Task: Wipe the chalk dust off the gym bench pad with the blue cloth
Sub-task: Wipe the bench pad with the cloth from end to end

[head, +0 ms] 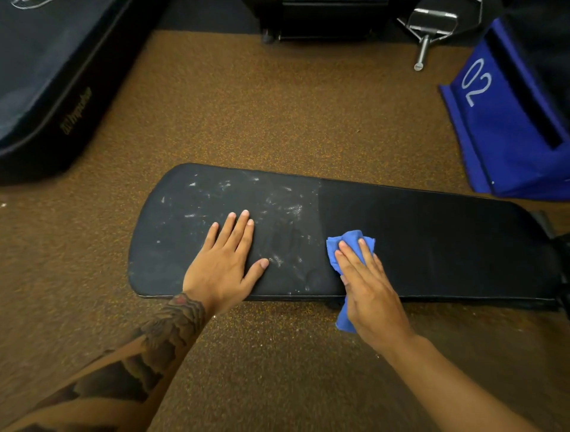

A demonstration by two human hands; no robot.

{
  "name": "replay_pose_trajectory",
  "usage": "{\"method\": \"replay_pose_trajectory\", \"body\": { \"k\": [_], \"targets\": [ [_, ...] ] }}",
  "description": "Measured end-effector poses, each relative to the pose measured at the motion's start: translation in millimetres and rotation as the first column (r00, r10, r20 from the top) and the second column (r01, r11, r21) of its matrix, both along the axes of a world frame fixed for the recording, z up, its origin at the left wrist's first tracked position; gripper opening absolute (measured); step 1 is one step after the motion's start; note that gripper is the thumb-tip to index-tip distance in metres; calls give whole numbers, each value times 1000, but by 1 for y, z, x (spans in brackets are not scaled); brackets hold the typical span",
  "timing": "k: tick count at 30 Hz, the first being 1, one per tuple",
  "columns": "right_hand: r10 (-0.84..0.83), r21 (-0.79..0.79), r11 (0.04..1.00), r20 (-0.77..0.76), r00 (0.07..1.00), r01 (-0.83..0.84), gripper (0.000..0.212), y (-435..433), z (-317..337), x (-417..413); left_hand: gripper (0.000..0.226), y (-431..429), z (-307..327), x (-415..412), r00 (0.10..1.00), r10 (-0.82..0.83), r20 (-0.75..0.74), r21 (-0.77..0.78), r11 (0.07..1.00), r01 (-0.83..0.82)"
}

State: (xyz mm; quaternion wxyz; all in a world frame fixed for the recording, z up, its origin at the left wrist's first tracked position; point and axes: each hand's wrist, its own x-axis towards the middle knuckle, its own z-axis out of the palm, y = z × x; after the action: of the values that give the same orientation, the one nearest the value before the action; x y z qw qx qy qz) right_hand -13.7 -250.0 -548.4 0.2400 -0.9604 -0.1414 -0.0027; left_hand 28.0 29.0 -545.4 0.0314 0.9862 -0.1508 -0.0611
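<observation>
Left grip (222, 268) flat, open, bracing pad (431, 240); right grip (373, 293) flat, pressing cloth (351, 240). Sweep leftward, firm, overlapping, into dust (293, 209)

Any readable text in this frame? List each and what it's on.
"02": white, turned sideways, on the blue box at right.
"Impulse": gold, slightly blurred, on the side of the black mat at left.
The white mark at that mat's top corner: cut off, unreadable.
No text on the bench pad or the blue cloth.
</observation>
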Motion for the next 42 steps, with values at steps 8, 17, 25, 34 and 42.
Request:
{"method": "replay_pose_trajectory", "body": {
  "k": [8,17,25,34,42],
  "targets": [
    [-252,286,928,13,968,238,43,18,36,36,75,3,-2,-1,1000,-12,6,-14,1000,12],
    [-181,-317,933,-4,983,171,53,38,13,41,76,1,0,0,1000,-4,8,-20,1000,5],
    [-183,-275,949,-77,980,156,62,75,23,67,78,0,-2,0,1000,-1,15,-29,1000,1],
    [-14,-190,982,-1,1000,13,69,46,14,5,78,1,-3,0,1000,0,20,-19,1000,1],
    [-215,-205,958,-44,976,202,59,45,13,64,77,2,-2,-1,1000,-7,22,-23,1000,7]
  ]
}}
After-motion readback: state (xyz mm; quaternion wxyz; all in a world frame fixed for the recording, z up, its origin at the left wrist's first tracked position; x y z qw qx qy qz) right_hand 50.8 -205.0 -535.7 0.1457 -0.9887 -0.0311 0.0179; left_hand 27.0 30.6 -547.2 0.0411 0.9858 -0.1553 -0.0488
